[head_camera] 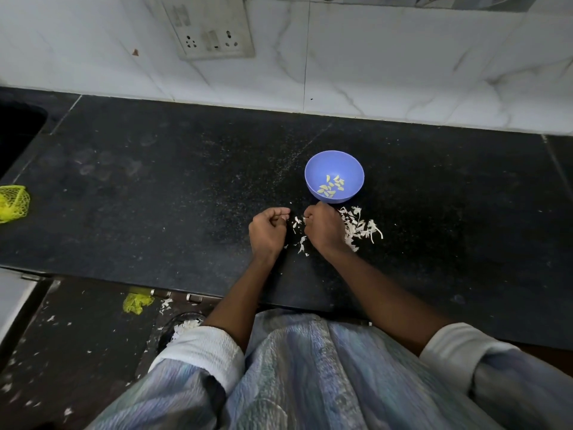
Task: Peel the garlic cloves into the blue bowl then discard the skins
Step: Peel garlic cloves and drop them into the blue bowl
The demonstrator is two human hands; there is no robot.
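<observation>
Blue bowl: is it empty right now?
No, the blue bowl holds several peeled garlic cloves at its bottom.

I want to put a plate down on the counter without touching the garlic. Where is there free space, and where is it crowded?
The counter is bare between the yellow net and the left hand; also to the right of the skins, and behind the blue bowl up to the wall. It is crowded around both hands, right hand included.

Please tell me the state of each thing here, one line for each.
Blue bowl: upright, peeled cloves inside.
Garlic skins: loose pile on the counter, beside the bowl.
Left hand: fingers curled; contents hidden.
Right hand: fingers curled; contents hidden.
Yellow net bag: lying at the counter's left edge.
</observation>
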